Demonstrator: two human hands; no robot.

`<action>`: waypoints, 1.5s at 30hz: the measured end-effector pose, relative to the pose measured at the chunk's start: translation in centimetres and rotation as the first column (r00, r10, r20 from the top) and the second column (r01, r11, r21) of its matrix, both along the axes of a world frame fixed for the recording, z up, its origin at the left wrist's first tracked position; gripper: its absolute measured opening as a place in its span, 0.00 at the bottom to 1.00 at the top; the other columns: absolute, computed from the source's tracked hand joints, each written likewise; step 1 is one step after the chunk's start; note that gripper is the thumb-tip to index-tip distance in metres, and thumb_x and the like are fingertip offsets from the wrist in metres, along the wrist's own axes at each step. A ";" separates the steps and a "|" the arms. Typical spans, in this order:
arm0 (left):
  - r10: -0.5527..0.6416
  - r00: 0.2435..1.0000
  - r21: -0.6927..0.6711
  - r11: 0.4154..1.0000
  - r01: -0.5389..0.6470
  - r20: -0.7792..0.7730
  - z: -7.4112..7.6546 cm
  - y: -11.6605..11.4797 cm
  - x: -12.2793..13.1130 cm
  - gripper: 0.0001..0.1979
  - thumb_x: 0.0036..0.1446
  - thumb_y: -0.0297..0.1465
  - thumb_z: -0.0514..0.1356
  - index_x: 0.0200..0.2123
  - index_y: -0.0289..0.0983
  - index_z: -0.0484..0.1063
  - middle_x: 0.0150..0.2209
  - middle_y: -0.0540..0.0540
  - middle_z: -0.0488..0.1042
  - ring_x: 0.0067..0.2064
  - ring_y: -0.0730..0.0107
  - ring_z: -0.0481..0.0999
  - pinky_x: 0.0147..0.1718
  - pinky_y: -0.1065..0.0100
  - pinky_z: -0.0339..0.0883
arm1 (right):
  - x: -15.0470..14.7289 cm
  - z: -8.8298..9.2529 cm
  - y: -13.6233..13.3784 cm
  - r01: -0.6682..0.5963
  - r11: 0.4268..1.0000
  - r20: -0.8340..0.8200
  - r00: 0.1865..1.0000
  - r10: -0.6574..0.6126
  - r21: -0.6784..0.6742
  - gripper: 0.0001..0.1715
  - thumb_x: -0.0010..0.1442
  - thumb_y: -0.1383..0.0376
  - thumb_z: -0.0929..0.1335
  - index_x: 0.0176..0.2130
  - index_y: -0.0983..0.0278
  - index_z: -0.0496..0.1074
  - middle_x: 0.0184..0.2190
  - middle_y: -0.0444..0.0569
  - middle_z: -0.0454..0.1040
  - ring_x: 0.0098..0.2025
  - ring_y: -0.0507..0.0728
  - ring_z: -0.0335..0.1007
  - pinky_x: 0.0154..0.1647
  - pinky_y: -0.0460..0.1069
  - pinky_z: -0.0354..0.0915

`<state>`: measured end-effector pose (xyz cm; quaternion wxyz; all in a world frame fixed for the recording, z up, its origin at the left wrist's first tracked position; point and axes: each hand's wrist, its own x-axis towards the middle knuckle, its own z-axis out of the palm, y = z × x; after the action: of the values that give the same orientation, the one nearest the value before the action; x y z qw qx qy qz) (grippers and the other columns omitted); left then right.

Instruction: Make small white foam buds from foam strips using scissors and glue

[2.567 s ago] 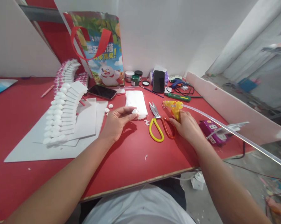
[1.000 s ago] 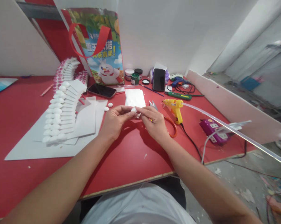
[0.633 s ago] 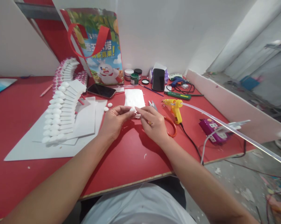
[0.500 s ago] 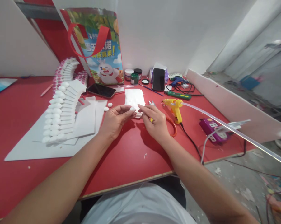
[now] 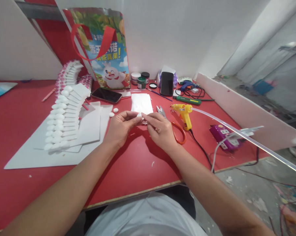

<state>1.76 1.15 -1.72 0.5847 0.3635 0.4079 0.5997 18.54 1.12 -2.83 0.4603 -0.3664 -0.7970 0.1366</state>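
My left hand [image 5: 120, 126] pinches a small white foam piece [image 5: 139, 115] between thumb and fingertips, above the red table [image 5: 138, 164]. My right hand [image 5: 161, 129] meets it from the right, its fingertips pinched at the same piece. Just behind both hands lies a stack of white foam strips [image 5: 141, 102]. The scissors [image 5: 173, 129] with a red and a yellow handle lie under and beside my right hand. A yellow glue gun [image 5: 183, 113] stands a little to the right, with a long clear glue stick [image 5: 241, 137] jutting from its back.
Rows of white foam pieces [image 5: 61, 114] lie on white sheets [image 5: 39, 154] at the left. A printed bag [image 5: 105, 49], two phones [image 5: 106, 95] [image 5: 167, 84], paint jars [image 5: 141, 80], a green tool [image 5: 187, 100] and a purple device [image 5: 223, 136] with cables stand around the back and right.
My right hand let go of the glue gun, which now stands alone, and moved left to join my left hand at the small foam piece. Its fingers have since shifted slightly.
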 end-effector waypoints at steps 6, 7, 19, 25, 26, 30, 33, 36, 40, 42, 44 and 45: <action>0.049 0.991 0.056 0.998 -0.042 -0.126 -0.1 -0.1 -0.1 0.18 0.40 0.36 0.79 0.32 0.35 0.79 0.31 0.47 0.82 0.34 0.63 0.83 0.43 0.58 0.78 | 0.0 -0.1 0.0 -0.009 1.000 0.021 1.000 0.009 0.007 0.26 0.66 0.71 0.62 0.58 0.60 0.78 0.45 0.51 0.79 0.45 0.55 0.77 0.47 0.50 0.73; 0.060 0.987 0.067 0.996 -0.051 -0.147 -0.1 -0.1 -0.1 0.18 0.41 0.36 0.78 0.33 0.36 0.79 0.31 0.47 0.82 0.34 0.63 0.83 0.43 0.58 0.78 | 0.0 -0.1 0.0 -0.010 1.000 0.024 1.000 0.010 0.008 0.26 0.67 0.71 0.62 0.58 0.59 0.77 0.45 0.51 0.79 0.45 0.55 0.77 0.47 0.50 0.73; 0.220 0.883 0.284 0.953 -0.104 -0.415 0.0 -0.5 -0.3 0.11 0.51 0.36 0.74 0.34 0.39 0.78 0.34 0.48 0.81 0.37 0.64 0.80 0.42 0.65 0.76 | -0.3 -0.3 0.0 -0.069 0.992 -0.070 0.996 0.062 -0.106 0.25 0.66 0.70 0.63 0.57 0.61 0.78 0.43 0.52 0.79 0.40 0.53 0.77 0.38 0.47 0.72; 0.292 0.813 0.394 0.915 -0.084 -0.504 -0.5 -0.3 -0.6 0.07 0.54 0.34 0.72 0.35 0.39 0.79 0.36 0.48 0.79 0.37 0.67 0.78 0.41 0.67 0.74 | -0.4 0.0 0.0 -0.084 0.986 -0.118 0.991 0.067 -0.143 0.21 0.66 0.69 0.64 0.53 0.63 0.81 0.40 0.52 0.80 0.38 0.53 0.77 0.37 0.47 0.71; 0.294 0.809 0.399 0.913 -0.080 -0.509 -0.5 -0.3 -0.6 0.07 0.54 0.34 0.71 0.35 0.39 0.79 0.36 0.48 0.79 0.38 0.66 0.79 0.42 0.67 0.74 | -0.4 0.1 0.0 -0.081 0.987 -0.133 0.989 0.062 -0.139 0.20 0.66 0.69 0.64 0.51 0.63 0.82 0.39 0.52 0.80 0.38 0.53 0.77 0.38 0.48 0.71; 0.316 0.777 0.427 0.901 -0.068 -0.544 -0.9 0.0 -0.8 0.08 0.54 0.33 0.70 0.37 0.38 0.79 0.38 0.47 0.79 0.39 0.66 0.79 0.43 0.65 0.74 | -0.2 0.5 0.1 -0.065 0.978 -0.249 0.968 0.013 -0.201 0.16 0.65 0.68 0.66 0.44 0.62 0.83 0.34 0.49 0.81 0.33 0.53 0.75 0.37 0.49 0.70; 0.303 0.789 0.440 0.897 -0.046 -0.535 -1.0 0.1 -0.8 0.09 0.55 0.33 0.70 0.38 0.37 0.79 0.39 0.46 0.80 0.39 0.66 0.80 0.43 0.65 0.75 | -0.1 0.6 0.4 -0.097 0.943 -0.356 0.934 -0.023 -0.317 0.15 0.63 0.67 0.67 0.44 0.62 0.83 0.35 0.48 0.81 0.31 0.51 0.73 0.36 0.49 0.69; 0.254 0.819 0.428 0.904 -0.011 -0.514 -0.8 0.0 -0.6 0.09 0.56 0.33 0.70 0.39 0.36 0.80 0.38 0.46 0.81 0.38 0.67 0.81 0.41 0.66 0.76 | -0.1 0.6 0.7 -0.167 0.891 -0.437 0.899 -0.039 -0.422 0.16 0.59 0.66 0.69 0.45 0.62 0.82 0.37 0.47 0.81 0.28 0.49 0.68 0.32 0.48 0.66; 0.205 0.846 0.415 0.910 0.020 -0.492 -0.5 -0.2 -0.4 0.09 0.56 0.33 0.70 0.39 0.37 0.80 0.37 0.46 0.81 0.38 0.67 0.81 0.41 0.66 0.77 | -0.2 0.6 0.7 -0.240 0.844 -0.503 0.863 -0.040 -0.479 0.16 0.58 0.64 0.69 0.45 0.62 0.82 0.37 0.47 0.80 0.27 0.48 0.66 0.29 0.47 0.63; 0.196 0.851 0.411 0.911 0.025 -0.487 -0.5 -0.2 -0.4 0.10 0.55 0.34 0.71 0.39 0.36 0.80 0.37 0.46 0.81 0.37 0.67 0.81 0.41 0.66 0.77 | -0.2 0.7 0.6 -0.236 0.853 -0.494 0.869 -0.028 -0.465 0.14 0.58 0.65 0.69 0.43 0.62 0.82 0.38 0.47 0.80 0.29 0.49 0.68 0.30 0.47 0.63; 0.194 0.851 0.406 0.913 0.024 -0.488 -0.6 -0.2 -0.5 0.10 0.55 0.34 0.71 0.38 0.36 0.80 0.37 0.46 0.81 0.37 0.67 0.81 0.40 0.66 0.77 | -0.2 0.8 0.6 -0.227 0.863 -0.475 0.880 -0.017 -0.452 0.13 0.59 0.65 0.69 0.42 0.62 0.82 0.38 0.47 0.80 0.31 0.50 0.69 0.31 0.47 0.63; 0.193 0.850 0.401 0.916 0.023 -0.490 -0.7 -0.1 -0.5 0.10 0.55 0.34 0.71 0.38 0.36 0.80 0.36 0.46 0.81 0.37 0.67 0.81 0.40 0.66 0.77 | -0.2 0.9 0.5 -0.223 0.866 -0.465 0.885 -0.013 -0.448 0.13 0.59 0.66 0.69 0.42 0.62 0.82 0.38 0.47 0.80 0.31 0.50 0.69 0.32 0.47 0.64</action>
<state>1.24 1.02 -2.40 0.3399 0.6027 0.4378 0.5740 18.38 1.66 -1.94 0.5170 -0.3833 -0.6258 0.4406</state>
